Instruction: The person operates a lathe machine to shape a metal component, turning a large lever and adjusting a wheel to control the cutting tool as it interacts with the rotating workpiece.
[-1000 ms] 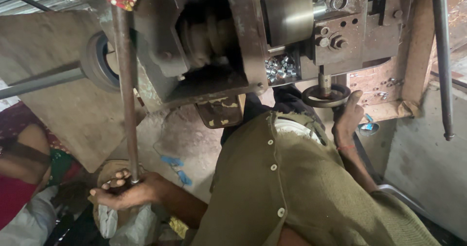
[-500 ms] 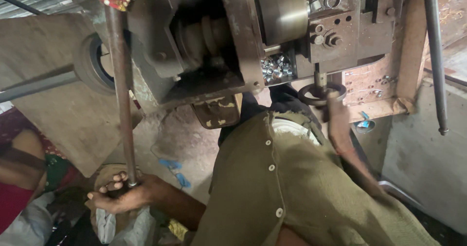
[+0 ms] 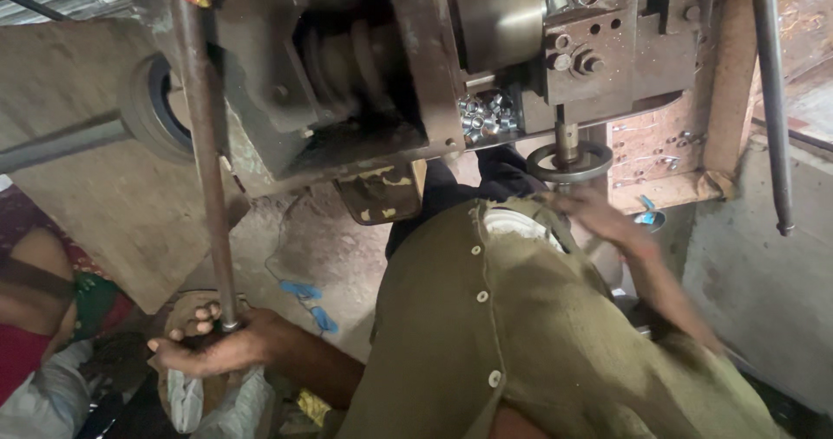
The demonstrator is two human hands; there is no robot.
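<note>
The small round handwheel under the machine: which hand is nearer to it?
Right. The right hand, blurred, is just below the handwheel, nearly at its rim. The left hand is far off, low down, gripping the bottom end of the long rod.

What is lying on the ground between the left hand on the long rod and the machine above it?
In the head view, two small blue scraps lie on the dusty ground between the left hand gripping the rod and the machine.

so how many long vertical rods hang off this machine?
2. One rusty rod on the picture's left, its lower end gripped by the left hand; one dark rod at the right edge, untouched. Others may be hidden.
</note>
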